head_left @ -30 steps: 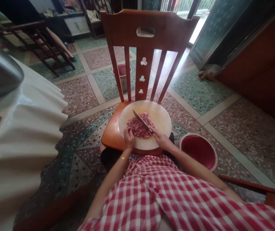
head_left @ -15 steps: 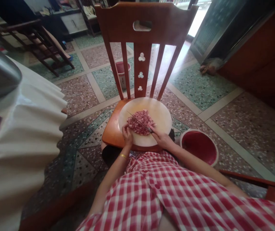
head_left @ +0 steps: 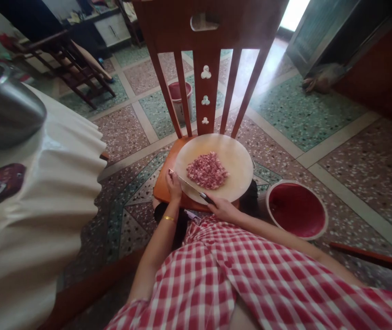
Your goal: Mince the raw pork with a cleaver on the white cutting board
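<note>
A knife point(head_left: 191, 186) lies slantwise over the near left part of a round pale cutting board point(head_left: 237, 174). My right hand point(head_left: 222, 209) is closed around its dark handle, low at the board's near edge. My left hand point(head_left: 174, 186) is at the board's left rim, its fingers drawn together by the knife's tip. Whether those fingers pinch the blade or the rim cannot be made out. A heap of chopped raw meat point(head_left: 207, 170) sits in the middle of the board, apart from both hands.
The board rests on a wooden chair point(head_left: 164, 187) with a tall slatted back. A red-lined bucket point(head_left: 297, 208) stands to its right, another bucket point(head_left: 183, 98) behind it. At left, a cloth-covered table point(head_left: 68, 151) holds a large metal pot point(head_left: 13, 110). A person's leg point(head_left: 91, 62) shows far left.
The knife has come off the meat heap toward me and to the board's near left side. My left hand has moved outward to the rim. The view has shifted slightly.
</note>
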{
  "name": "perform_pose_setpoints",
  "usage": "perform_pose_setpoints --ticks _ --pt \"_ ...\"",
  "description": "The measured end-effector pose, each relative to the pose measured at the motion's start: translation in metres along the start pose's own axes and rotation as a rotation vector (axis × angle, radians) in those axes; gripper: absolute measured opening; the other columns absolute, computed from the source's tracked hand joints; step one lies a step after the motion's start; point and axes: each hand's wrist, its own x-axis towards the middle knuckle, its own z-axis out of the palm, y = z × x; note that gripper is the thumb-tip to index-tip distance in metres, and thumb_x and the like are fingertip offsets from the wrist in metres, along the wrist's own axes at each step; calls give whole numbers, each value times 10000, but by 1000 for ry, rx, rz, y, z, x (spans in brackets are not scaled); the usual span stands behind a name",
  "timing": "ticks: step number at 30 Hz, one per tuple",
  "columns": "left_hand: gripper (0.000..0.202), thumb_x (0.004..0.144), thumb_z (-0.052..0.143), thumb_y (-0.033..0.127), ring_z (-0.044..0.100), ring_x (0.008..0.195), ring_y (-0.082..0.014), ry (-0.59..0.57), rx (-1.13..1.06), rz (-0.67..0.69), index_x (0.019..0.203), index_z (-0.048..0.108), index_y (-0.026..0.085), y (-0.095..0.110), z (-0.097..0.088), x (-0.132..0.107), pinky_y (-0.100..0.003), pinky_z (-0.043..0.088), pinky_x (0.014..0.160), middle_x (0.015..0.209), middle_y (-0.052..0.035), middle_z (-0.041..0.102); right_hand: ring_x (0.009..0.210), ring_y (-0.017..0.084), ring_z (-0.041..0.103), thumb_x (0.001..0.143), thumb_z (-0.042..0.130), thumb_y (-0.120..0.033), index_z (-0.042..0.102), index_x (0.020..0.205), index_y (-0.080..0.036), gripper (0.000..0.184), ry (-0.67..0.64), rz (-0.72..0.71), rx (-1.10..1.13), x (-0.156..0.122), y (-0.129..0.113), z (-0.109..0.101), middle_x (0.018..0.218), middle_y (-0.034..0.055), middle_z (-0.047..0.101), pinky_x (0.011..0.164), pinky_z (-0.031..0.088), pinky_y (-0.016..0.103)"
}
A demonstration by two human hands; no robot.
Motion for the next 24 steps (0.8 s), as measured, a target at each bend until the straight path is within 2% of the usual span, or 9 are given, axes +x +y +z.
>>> perform_pose_setpoints --ticks 3,5,8,11,14,18,21,24 --pt "406 816 486 353 541 1029 -213 -63 134 -19 1140 491 109 5 10 27 -363 398 954 1099 -142 572 977 250 604 855 417 -219 281 1406 -189 569 -27 66 -77 15 -10 0 1107 110 642 829 440 349" --pt "339 809 476 301 558 1004 -223 -157 197 -13 1082 531 108 15 22 41 -376 404 950 1064 -137 599 938 266 618 870 399 -227 233 1420 -157 579 -44 143 -176 19 -14 -5 1058 142 655 797 438 355" --pt "326 811 451 268 554 1030 -220 -254 216 27 1086 535 115 34 42 51 -362 404 956 1089 -132 602 907 268 628 888 382 -244 191 1427 -126 584 -53 233 -291 16 -19 -18 1019 160 663 765 435 338" --pt "355 823 455 305 540 1061 -217 -296 185 113 1120 521 122 53 60 55 -356 399 963 1120 -130 592 880 268 637 896 380 -264 183 1433 -137 587 1 247 -311 7 -19 -36 1011 152 669 739 442 322" --pt "411 826 480 369 545 1056 -226 -340 178 183 1154 503 123 64 79 58 -364 398 956 1126 -133 589 855 274 650 895 396 -296 181 1441 -190 596 102 230 -293 0 -11 -51 1031 128 670 734 459 329" --pt "461 782 555 438 540 1071 -265 -400 201 129 1092 541 97 65 98 60 -382 392 950 1046 -154 616 968 268 622 882 430 -282 257 1420 -230 568 172 230 -212 3 17 -56 1117 97 644 815 464 346" --pt "443 809 508 465 539 1068 -242 -342 137 118 1074 551 112 63 93 58 -364 390 949 1030 -140 616 1102 255 549 880 431 -279 340 1385 -227 516 201 201 -97 6 31 -59 1200 81 599 900 441 366" --pt "389 867 403 434 548 1017 -192 -157 58 137 1088 543 146 55 70 50 -330 410 916 1029 -106 604 1195 215 469 886 421 -304 350 1379 -235 502 275 50 19 3 18 -74 1292 53 527 970 402 360"
